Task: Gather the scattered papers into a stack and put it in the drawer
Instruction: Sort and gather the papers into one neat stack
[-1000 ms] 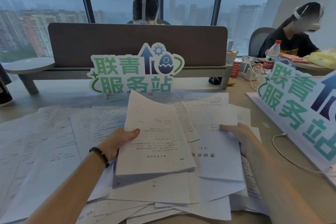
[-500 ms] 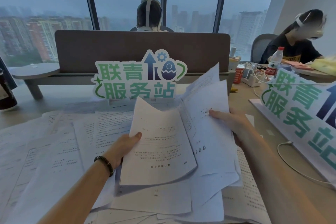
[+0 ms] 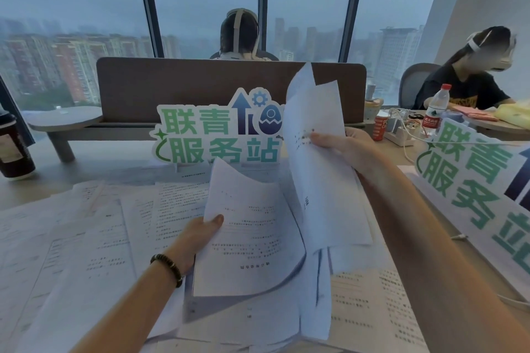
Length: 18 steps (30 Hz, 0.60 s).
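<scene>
Printed white papers (image 3: 94, 241) lie scattered over the desk in front of me. My left hand (image 3: 198, 238), with a bead bracelet on the wrist, grips the left edge of a small bundle of sheets (image 3: 252, 238) held just above the desk. My right hand (image 3: 344, 149) grips another bunch of sheets (image 3: 318, 157) and holds it raised and tilted nearly upright, to the right of the left bundle. More sheets (image 3: 370, 306) lie flat beneath both bundles. No drawer is in view.
A green and white cut-out sign (image 3: 218, 135) stands behind the papers, and a second sign (image 3: 481, 198) leans along the right. A dark cup (image 3: 14, 146) stands far left. A desk divider (image 3: 229, 89), a water bottle (image 3: 434, 109), cables and two seated people lie beyond.
My right hand has lifted its bunch of sheets off the desk and swung it up towards vertical. The left hand has kept its bundle and raised it slightly.
</scene>
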{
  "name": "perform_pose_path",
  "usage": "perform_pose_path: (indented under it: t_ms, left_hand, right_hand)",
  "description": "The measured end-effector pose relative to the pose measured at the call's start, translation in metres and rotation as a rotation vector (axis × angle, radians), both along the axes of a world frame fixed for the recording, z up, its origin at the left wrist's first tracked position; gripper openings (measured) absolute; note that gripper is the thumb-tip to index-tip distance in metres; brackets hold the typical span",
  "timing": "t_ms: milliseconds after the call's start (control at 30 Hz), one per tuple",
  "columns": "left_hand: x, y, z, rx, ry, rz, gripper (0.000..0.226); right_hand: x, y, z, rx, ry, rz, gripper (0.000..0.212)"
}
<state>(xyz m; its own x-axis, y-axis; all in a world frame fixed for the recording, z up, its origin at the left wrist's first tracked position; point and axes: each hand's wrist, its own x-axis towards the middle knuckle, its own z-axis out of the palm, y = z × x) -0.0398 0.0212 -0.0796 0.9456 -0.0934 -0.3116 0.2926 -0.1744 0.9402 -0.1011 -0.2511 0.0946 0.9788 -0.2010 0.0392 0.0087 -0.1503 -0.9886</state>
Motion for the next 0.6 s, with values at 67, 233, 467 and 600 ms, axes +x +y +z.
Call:
perform_pose_path:
  t_ms: [67,233,467,600]
  left_hand:
    - [-0.002,0.002,0.001,-0.016,-0.008,0.008,0.032]
    - [-0.005,0.005,0.007,-0.061,-0.002,0.000,0.033]
    - [-0.004,0.017,0.012,-0.167,0.027,0.008,0.028]
    - [-0.006,0.016,0.020,-0.247,-0.021,-0.012,0.024]
  right_hand:
    - [0.001,0.001,0.008,0.018,-0.010,0.029,0.040]
    - [-0.001,0.001,0.026,0.162,-0.008,0.163,0.040]
    - [-0.002,-0.005,0.004,0.327,0.067,0.217,0.024]
    - [-0.003,-0.016,-0.029,0.351,0.263,0.131,0.054]
